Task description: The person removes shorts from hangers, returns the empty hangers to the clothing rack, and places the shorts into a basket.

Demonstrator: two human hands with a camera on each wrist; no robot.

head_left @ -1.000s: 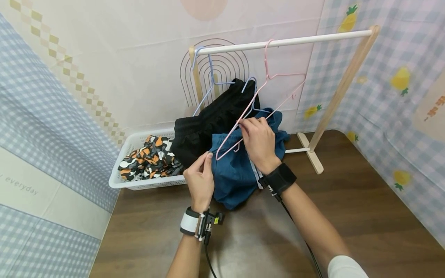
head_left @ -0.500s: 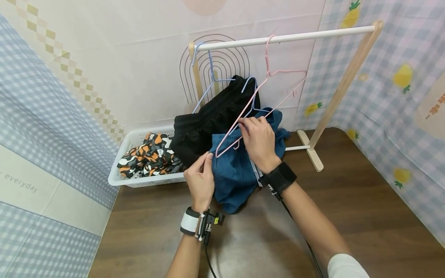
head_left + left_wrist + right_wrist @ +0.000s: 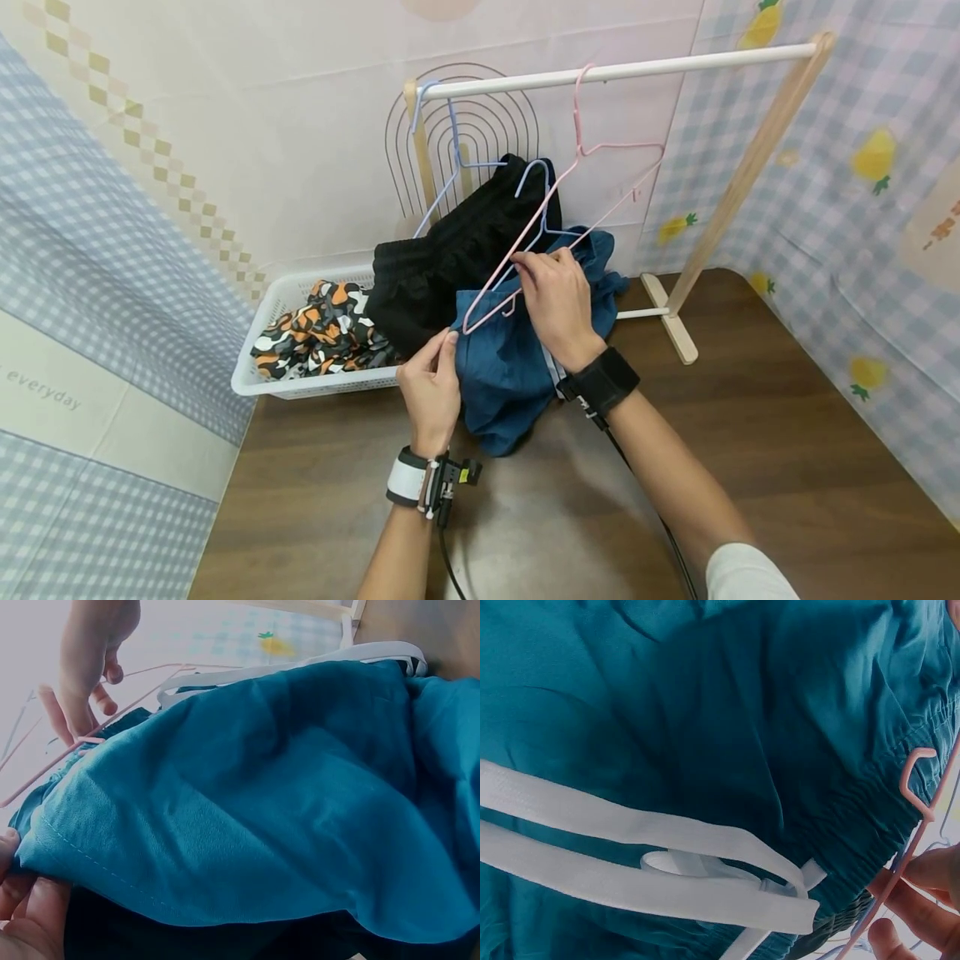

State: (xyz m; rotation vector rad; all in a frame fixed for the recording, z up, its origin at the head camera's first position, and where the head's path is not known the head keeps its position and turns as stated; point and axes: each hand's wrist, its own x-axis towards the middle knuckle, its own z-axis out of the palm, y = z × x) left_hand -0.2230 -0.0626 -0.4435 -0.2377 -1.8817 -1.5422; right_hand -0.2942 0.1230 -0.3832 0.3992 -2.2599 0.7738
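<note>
In the head view, my left hand (image 3: 431, 387) pinches a corner of the waistband of the blue shorts (image 3: 498, 375) between thumb and fingers. My right hand (image 3: 557, 304) is at the pink hanger (image 3: 540, 204), its fingers curled about the lower bar. The hanger's hook sits over the rail, and its left end points down toward me, beside the waistband. In the right wrist view, a small pink hook (image 3: 911, 776) lies against the gathered waistband, and white drawstrings (image 3: 697, 885) hang across the shorts. The right palm is hidden.
A white clothes rail (image 3: 697, 62) on wooden legs stands behind. Black shorts (image 3: 450, 242) hang by blue hangers (image 3: 455, 142) at its left. A white basket (image 3: 258, 375) holds patterned cloth (image 3: 318, 333). Curtains hang around the wooden surface (image 3: 315, 500).
The head view has tilted slightly, so the scene sits a little higher at the rail. Both hands keep nearly the same place and grip; the shorts' lower edge has swayed slightly.
</note>
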